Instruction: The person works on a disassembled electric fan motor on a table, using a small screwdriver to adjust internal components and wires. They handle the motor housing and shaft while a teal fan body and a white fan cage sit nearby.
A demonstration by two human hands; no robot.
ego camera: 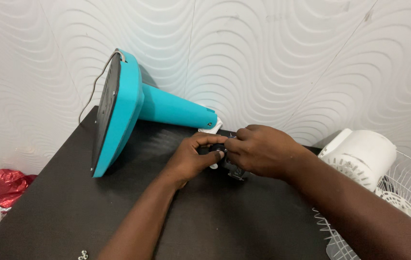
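White wall panels with a wavy relief stand behind a dark table (70, 207), and on it I see both hands meeting near the middle. My left hand (193, 159) and right hand (258, 151) both are closed around a small black part (224, 161), fingers pinching it from two sides; its exact shape I cannot tell, because the hands cover most of it. The part sits just in front of the narrow end of a turquoise fan base (133, 110), which lies on its side, its long axis running from upper left down toward the hands. The left hand is nearer to this narrow end. At right lies a white motor housing (362, 154) with a wire grille (407, 197). Some red foil (3, 185) lies at far left, below the table edge.
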